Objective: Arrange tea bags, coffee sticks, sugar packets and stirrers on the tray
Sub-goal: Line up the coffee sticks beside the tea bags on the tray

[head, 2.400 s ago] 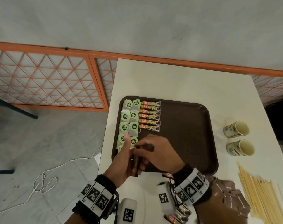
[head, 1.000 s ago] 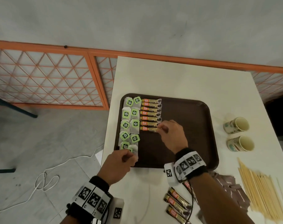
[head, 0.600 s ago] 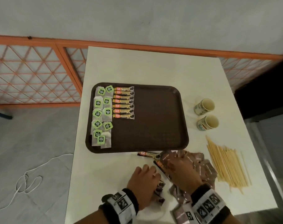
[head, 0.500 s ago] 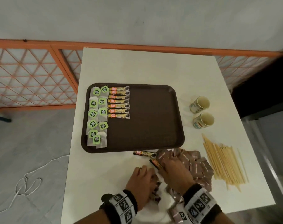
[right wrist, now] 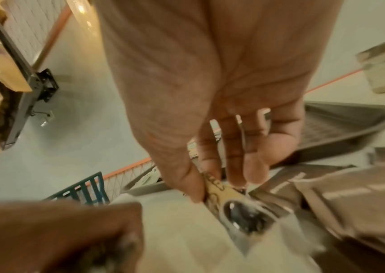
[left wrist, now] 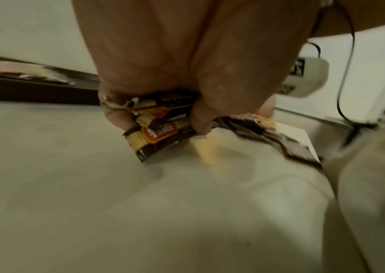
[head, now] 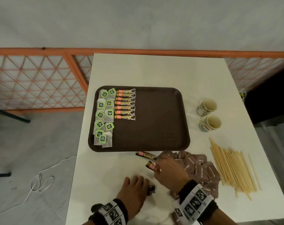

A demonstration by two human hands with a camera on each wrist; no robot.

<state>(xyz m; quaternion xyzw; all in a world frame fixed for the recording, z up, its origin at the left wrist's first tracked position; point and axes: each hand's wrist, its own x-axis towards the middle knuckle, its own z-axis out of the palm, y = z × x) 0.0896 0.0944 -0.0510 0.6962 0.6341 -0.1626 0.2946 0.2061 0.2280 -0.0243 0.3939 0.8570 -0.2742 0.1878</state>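
The brown tray [head: 154, 132] lies mid-table with green-tagged tea bags [head: 104, 116] down its left side and a column of coffee sticks [head: 125, 103] beside them. Near the table's front edge my left hand [head: 134, 190] grips a bundle of coffee sticks [left wrist: 156, 127] against the tabletop. Just right of it my right hand [head: 167, 171] pinches one coffee stick [head: 151, 166] between thumb and fingers [right wrist: 224, 192]. Another coffee stick [head: 146, 155] lies loose in front of the tray. Brown sugar packets [head: 201, 166] are heaped to the right, wooden stirrers [head: 232, 168] beyond them.
Two paper cups [head: 208, 114] stand right of the tray on the white table [head: 154, 70]. An orange lattice railing [head: 40, 82] runs behind and to the left. A white cable [head: 40, 182] lies on the floor at left.
Both hands left the tray and came back to the table's front edge. The left hand took hold of loose coffee sticks and the right hand picked one up by the sugar packets.
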